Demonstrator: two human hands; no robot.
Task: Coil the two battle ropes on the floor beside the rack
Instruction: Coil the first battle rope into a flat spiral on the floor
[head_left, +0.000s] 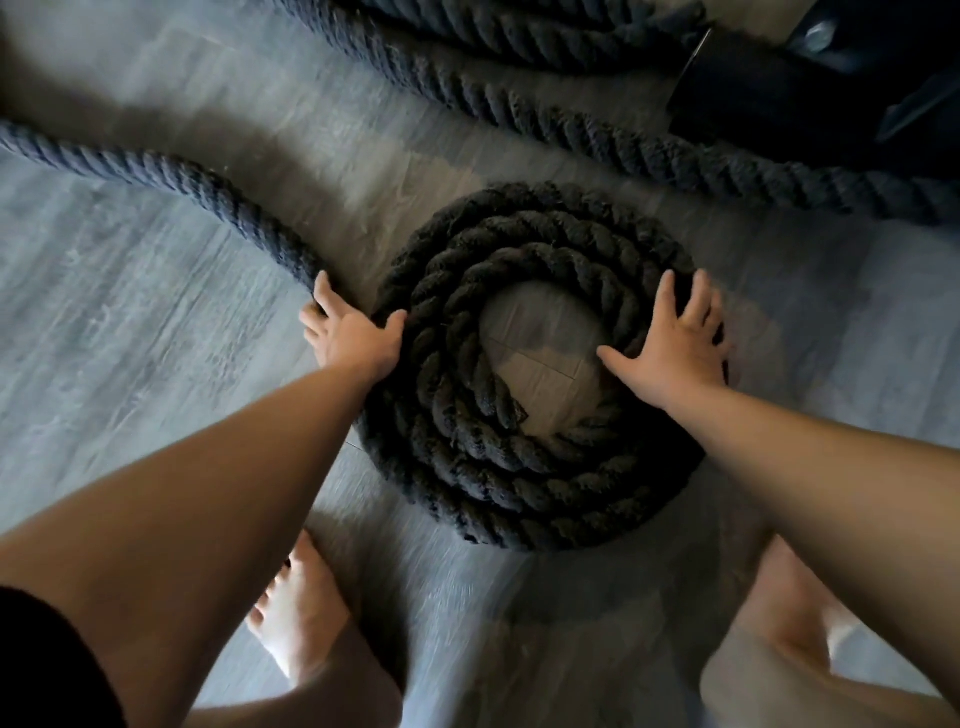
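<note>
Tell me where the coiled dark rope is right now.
Head view, centre: the coiled dark twisted rope lies on the grey floor, left hand at its left edge, right hand resting on its right side.

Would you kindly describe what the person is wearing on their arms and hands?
Both forearms are bare. Neither the left hand nor the right hand wears a glove, and no ring, watch or band is visible. The only clothing on the arms is a dark sleeve at the left upper arm.
</note>
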